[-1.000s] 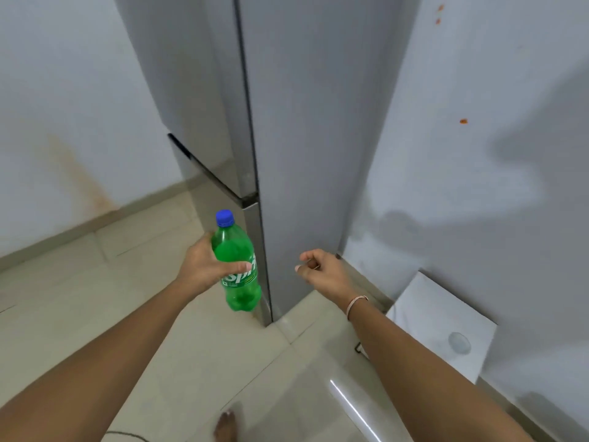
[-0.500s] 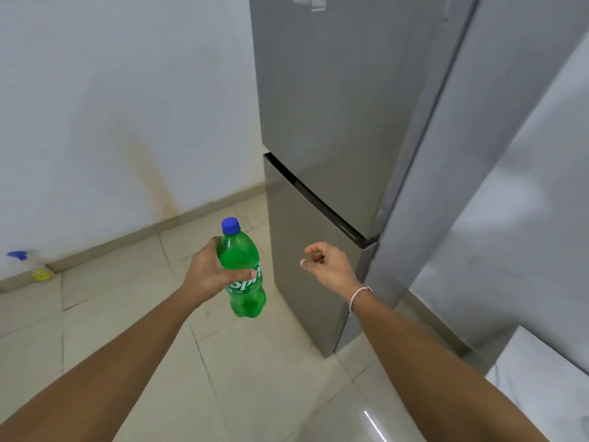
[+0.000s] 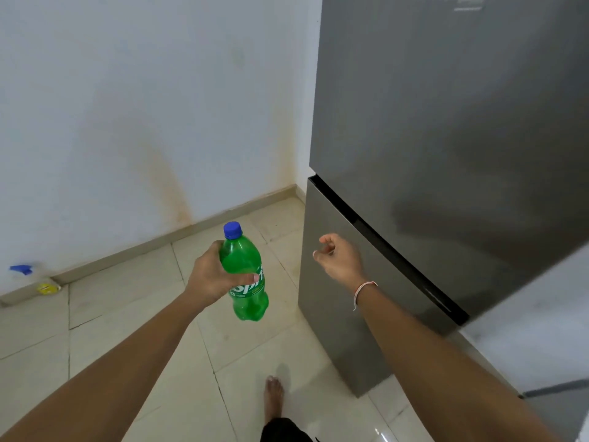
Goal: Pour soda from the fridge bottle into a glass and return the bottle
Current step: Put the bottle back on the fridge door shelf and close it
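Note:
My left hand (image 3: 212,277) grips a green soda bottle (image 3: 247,301) around its middle. The bottle stands upright with its blue cap (image 3: 232,230) on, held over the floor left of the fridge. The tall grey fridge (image 3: 446,138) fills the right side, both doors shut, with a dark gap (image 3: 382,244) between upper and lower door. My right hand (image 3: 339,258) hovers in front of the lower door, just below that gap, fingers loosely curled and holding nothing. No glass is in view.
A white wall (image 3: 143,90) with a brownish stain runs behind, meeting the tiled floor (image 3: 127,314) at a skirting. A blue and yellow item (image 3: 32,279) lies by the wall at far left. My bare foot (image 3: 274,400) stands near the fridge's front corner.
The view has swung around to the fridge's front; the fridge now fills the right. Both hands keep their pose, the bottle still in my left hand, my right hand nearer the door gap.

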